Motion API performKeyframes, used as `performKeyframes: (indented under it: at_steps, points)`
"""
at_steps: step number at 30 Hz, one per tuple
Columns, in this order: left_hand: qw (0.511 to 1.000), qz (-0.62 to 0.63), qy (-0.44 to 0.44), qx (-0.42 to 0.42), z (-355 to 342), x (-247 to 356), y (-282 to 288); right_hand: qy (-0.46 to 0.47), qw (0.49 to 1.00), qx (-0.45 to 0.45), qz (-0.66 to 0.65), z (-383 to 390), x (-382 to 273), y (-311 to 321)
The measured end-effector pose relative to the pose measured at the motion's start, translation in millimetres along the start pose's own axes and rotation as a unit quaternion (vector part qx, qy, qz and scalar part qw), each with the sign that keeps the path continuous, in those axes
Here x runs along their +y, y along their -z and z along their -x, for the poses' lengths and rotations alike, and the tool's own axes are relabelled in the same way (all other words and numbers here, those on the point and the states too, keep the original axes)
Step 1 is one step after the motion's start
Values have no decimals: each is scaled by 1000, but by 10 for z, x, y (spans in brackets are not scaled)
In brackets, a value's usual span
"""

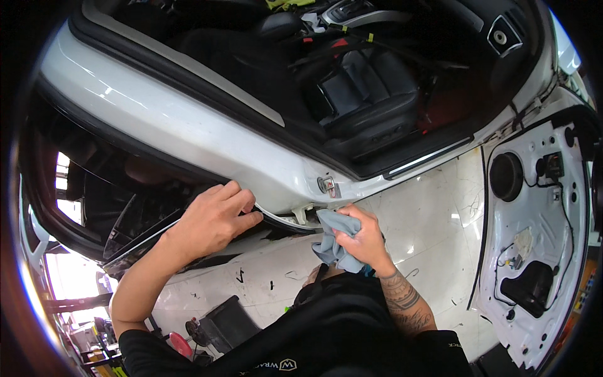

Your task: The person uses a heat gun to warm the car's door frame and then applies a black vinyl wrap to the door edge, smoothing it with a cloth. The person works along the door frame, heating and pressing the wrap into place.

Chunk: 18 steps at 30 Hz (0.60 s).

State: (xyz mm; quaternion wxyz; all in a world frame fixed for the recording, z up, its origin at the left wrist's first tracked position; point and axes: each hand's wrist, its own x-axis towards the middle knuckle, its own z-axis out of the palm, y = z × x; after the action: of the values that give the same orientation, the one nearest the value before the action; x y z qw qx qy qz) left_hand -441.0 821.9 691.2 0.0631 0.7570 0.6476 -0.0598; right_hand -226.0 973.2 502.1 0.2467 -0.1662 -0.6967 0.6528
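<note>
My right hand (364, 239) grips a crumpled grey-blue cloth (339, 234). The cloth is bunched against the lower end of the white car pillar (251, 151), just below a metal door striker (326, 184). A small pale bracket (305, 215) shows left of the cloth. Over the black rubber trim (276, 221) at the rear doorway, my left hand (220, 217) is bent with fingers curled and thumb pointing right. Its fingertips are hidden, so what they hold cannot be made out.
Beyond the pillar is the front doorway with a black leather seat (370, 94). The stripped white front door (534, 251) stands open at right, its wiring and speaker exposed. On the glossy tiled floor (421, 232) lie small black scraps; a dark box (229, 323) stands lower left.
</note>
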Motion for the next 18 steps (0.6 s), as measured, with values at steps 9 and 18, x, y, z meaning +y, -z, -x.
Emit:
performKeyframes:
  at_steps: [9, 18]
  points:
    - [993, 5, 13, 119, 172, -88, 7, 72, 996, -33, -31, -155, -180, -253]
    - [967, -95, 58, 229, 398, -247, 287, 182, 982, -51, -20, -450, -516, -592]
